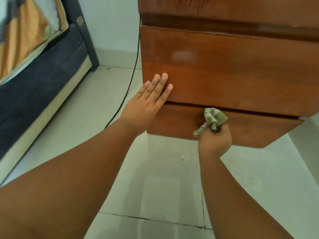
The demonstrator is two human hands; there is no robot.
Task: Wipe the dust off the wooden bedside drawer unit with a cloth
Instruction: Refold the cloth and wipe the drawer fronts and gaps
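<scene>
**Cloth pressed to the lower drawer front**

Nearest to us, two bare forearms reach forward over the pale tiled floor (pixel 164 183) toward the wooden bedside drawer unit (pixel 241 69). We see the left hand (pixel 148 100) laid flat against the left end of the middle drawer front — its fingers (pixel 161 80) straight and close together, gripping nothing, palm overlapping the seam above the lower drawer (pixel 181 121). Our view of the right hand (pixel 215 140) shows it closed into a fist around a bunched green patterned cloth (pixel 213 118), the fingers curled tight so that only the cloth's crumpled head and one loose corner stick out. That cloth touches the top edge of the lower drawer front, just under the dark gap between the two drawers. A black cable (pixel 133 71) hangs down beside the unit's left edge to the floor, and a dark bed frame (pixel 51 80) stands well off to the left.
</scene>
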